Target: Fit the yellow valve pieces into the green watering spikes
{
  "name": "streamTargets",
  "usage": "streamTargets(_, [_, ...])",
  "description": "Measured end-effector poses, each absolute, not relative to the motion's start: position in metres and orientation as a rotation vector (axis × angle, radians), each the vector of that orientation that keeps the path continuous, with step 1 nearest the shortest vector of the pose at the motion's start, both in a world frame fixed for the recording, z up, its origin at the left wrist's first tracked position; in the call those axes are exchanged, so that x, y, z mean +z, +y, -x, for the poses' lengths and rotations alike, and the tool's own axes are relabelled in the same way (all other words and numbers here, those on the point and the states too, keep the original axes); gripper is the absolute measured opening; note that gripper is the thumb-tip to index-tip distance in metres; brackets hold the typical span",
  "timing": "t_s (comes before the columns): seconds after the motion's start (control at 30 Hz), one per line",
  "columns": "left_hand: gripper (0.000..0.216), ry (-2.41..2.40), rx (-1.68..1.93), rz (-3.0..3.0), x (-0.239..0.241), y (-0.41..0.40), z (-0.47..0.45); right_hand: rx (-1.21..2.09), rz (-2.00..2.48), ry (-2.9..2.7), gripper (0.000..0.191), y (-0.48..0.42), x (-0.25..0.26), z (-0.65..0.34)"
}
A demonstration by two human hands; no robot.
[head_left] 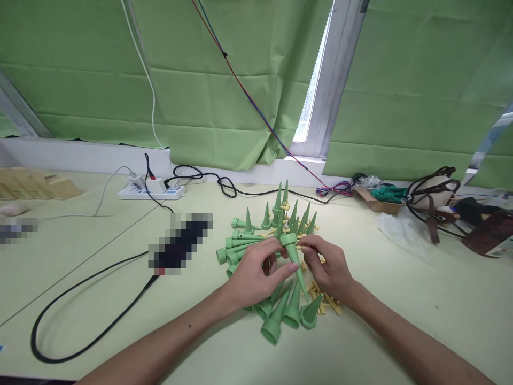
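My left hand [260, 270] grips a green plastic spike [295, 262], its ribbed cap end up and its point slanting down to the right. Close to the cap, my right hand [329, 267] pinches a small yellow plastic piece [301, 247]; whether it touches the spike I cannot tell. Around and under both hands lie many more green spikes [272, 326], some standing point up, others on their sides. Loose yellow pieces [329, 303] are heaped beneath my right hand, with more among the standing spikes [278, 206] behind.
A power strip [152, 192] with plugs sits at the back left, and a black cable [36, 331] loops across the table. Left of the pile lies a blurred dark object [180, 243]. At the right are clear plastic bags [403, 232], a cardboard box [377, 202] and a brown-strapped bag [433, 198].
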State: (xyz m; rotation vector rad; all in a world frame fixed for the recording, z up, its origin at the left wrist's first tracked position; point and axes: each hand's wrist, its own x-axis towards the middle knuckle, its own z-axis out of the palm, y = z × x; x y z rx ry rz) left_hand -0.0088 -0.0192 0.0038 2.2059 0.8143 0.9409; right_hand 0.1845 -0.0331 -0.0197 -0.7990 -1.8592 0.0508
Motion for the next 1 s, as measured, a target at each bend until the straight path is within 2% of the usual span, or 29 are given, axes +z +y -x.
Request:
streamTargets(0.2, [0.032, 0.786, 1.058, -2.326, -0.003, -0.018, 0.010, 0.081, 0.805, -1.861, 0.013, -0.034, -0.021, -0.185])
streamTargets(0.63, [0.002, 0.637, 1.328, -2.501, -0.005, -0.014, 0.011, 0.159, 0.791, -1.938, 0.012, -0.038, -0.014, -0.185])
streamTargets(0.83, [0.017, 0.583, 1.378, -2.585, -0.007, -0.012, 0.013, 0.219, 0.799, -1.942, 0.015, -0.040, -0.014, -0.184])
streamTargets(1.0, [0.021, 0.554, 1.465, -2.681, -0.008, -0.009, 0.014, 0.228, 0.807, -1.953, 0.019, -0.040, -0.015, -0.183])
